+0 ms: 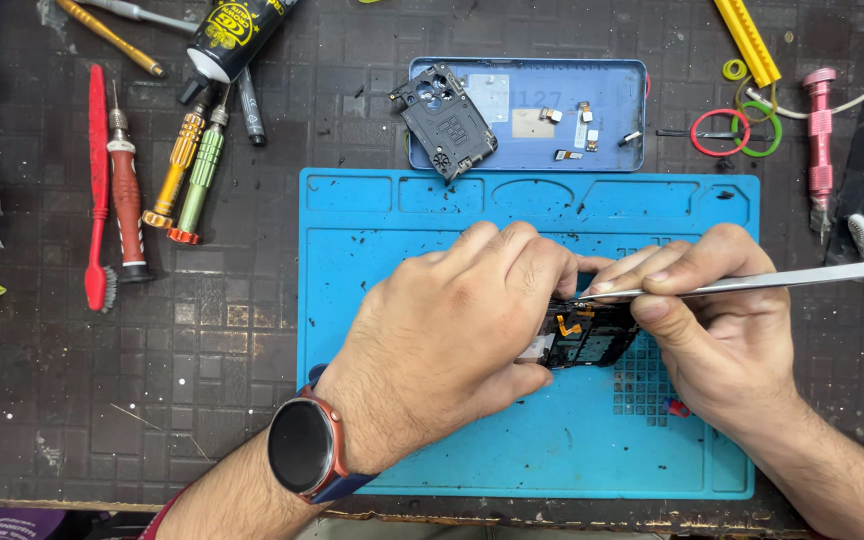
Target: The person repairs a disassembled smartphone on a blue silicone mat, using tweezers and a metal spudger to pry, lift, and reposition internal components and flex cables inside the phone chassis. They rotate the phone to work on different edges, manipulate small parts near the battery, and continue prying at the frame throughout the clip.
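My left hand (457,320), with a dark round watch on its wrist, grips a small opened phone body (587,335) on the blue repair mat (402,400); black parts and an orange flex strip show inside. My right hand (712,320) pinches silver tweezers (752,283), whose tips point left at the top edge of the phone. Most of the phone is hidden under my left hand.
Behind the mat lies a blue phone back cover (602,90) holding small loose parts and a black inner frame (444,122). Screwdrivers (184,170) and a red brush (99,190) lie left; a glue tube (237,35) at the top; rubber rings (737,130) and a pink tool (820,140) right.
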`<state>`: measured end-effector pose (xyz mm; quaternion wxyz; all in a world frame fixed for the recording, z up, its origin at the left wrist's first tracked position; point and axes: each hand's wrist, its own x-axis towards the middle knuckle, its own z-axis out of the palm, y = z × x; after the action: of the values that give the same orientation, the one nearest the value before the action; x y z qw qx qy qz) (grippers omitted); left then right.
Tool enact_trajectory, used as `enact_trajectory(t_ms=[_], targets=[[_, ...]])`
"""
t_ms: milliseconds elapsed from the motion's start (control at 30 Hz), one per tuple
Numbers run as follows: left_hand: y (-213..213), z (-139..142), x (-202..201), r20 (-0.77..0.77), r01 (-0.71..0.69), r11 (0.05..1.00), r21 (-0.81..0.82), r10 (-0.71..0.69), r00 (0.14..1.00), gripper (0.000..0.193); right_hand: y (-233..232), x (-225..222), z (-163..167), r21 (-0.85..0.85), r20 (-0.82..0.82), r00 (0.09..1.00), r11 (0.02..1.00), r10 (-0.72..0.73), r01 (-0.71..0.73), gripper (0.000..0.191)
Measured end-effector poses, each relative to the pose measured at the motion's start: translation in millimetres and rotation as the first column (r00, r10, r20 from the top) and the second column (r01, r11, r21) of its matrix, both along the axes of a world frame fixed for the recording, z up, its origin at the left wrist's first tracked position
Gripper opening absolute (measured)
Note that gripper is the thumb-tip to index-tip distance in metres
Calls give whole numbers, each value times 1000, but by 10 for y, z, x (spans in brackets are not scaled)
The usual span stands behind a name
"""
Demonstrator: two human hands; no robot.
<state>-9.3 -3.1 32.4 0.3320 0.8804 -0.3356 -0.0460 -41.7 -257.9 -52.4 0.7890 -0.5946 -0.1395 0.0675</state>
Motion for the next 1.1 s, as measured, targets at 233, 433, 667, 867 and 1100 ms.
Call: enact_trajectory(t_ms=[233,433,667,867,1100], targets=[[2,-5,4,15,2,1000,6,-2,1000,60,6,5,-6,-23,18,1000,1000,-4,5,13],[5,-18,2,14,-12,1000,6,12,1000,56,22,12,19,-34,16,1000,999,-8,8,13],[29,-29,5,25,-30,999,-20,31,999,58,32,10,67,-14,-32,999,999,-35,35,10],[49,-53,18,29,-40,999,-22,41,999,60,3,6,66,-25,-179,979,995,-100,97,16],[45,-64,32,15,-30,999,-15,30,999,63,0,7,60,-67,-205,972,992,-115,103,16]])
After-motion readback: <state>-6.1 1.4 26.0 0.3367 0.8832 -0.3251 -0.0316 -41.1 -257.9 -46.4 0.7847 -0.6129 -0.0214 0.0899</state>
